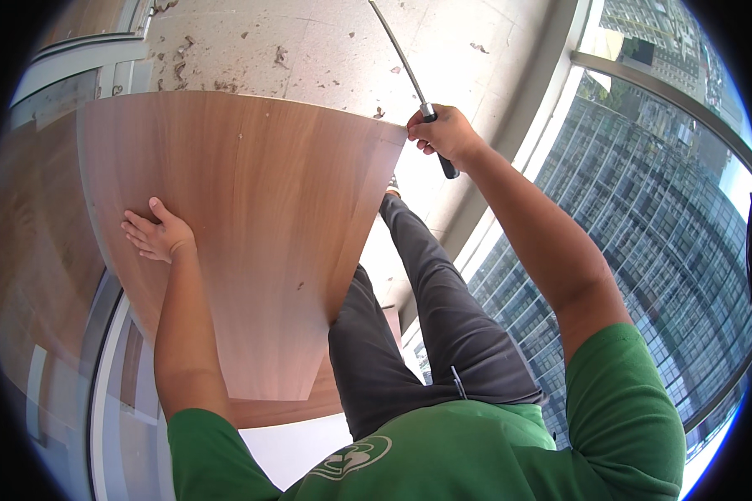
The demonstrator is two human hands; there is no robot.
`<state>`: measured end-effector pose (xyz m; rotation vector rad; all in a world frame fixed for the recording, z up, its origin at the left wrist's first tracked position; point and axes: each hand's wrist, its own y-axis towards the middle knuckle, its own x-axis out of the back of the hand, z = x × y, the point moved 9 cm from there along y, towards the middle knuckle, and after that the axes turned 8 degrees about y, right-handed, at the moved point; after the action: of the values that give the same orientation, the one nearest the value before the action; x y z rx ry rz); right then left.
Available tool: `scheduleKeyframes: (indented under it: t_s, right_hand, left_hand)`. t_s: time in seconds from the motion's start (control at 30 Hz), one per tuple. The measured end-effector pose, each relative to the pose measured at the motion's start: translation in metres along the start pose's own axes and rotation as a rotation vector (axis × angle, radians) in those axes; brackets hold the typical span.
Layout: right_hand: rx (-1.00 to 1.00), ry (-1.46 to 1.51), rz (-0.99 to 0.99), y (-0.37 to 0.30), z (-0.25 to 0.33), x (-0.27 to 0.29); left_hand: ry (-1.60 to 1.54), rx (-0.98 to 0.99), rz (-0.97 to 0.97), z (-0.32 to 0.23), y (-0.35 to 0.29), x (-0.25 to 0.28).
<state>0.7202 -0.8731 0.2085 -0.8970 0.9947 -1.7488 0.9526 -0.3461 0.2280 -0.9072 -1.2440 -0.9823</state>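
Note:
A large wood-grain board [251, 209] stands in front of me on the left, its far edge bowed by the lens. Fingers spread, my left hand [160, 231] lies flat against the board's face toward its left side. At the far right corner of the board, my right hand [444, 136] is closed round the black handle of a long tool [401, 60] with a thin grey shaft and a silver collar. The shaft points away from me, up and slightly left. My right fingertips are close to the board's corner; I cannot tell whether they touch it.
Brown scraps and debris [281, 57] are scattered over the pale tiled floor [326, 33] beyond the board. Glass panels with a light frame [100, 359] run along the left. A large window [635, 209] fills the right side. My legs [418, 275] are right beside the board.

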Motion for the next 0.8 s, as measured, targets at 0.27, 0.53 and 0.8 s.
scheduleKeyframes:
  t_s: [0.27,0.53,0.8]
  right_hand:
    - [0.021,0.081,-0.02,-0.001,-0.005,-0.004]
    - [0.021,0.097,-0.251,-0.009,-0.001,0.02]
    - [0.088,0.118,-0.115,-0.031,-0.017,-0.018]
  left_hand:
    - [0.009,0.0,-0.005,0.002,0.003,0.003]
    - [-0.018,0.009,0.041,-0.002,-0.002,0.002]
    - [-0.019,0.025,0.06,0.002,0.0,0.002]
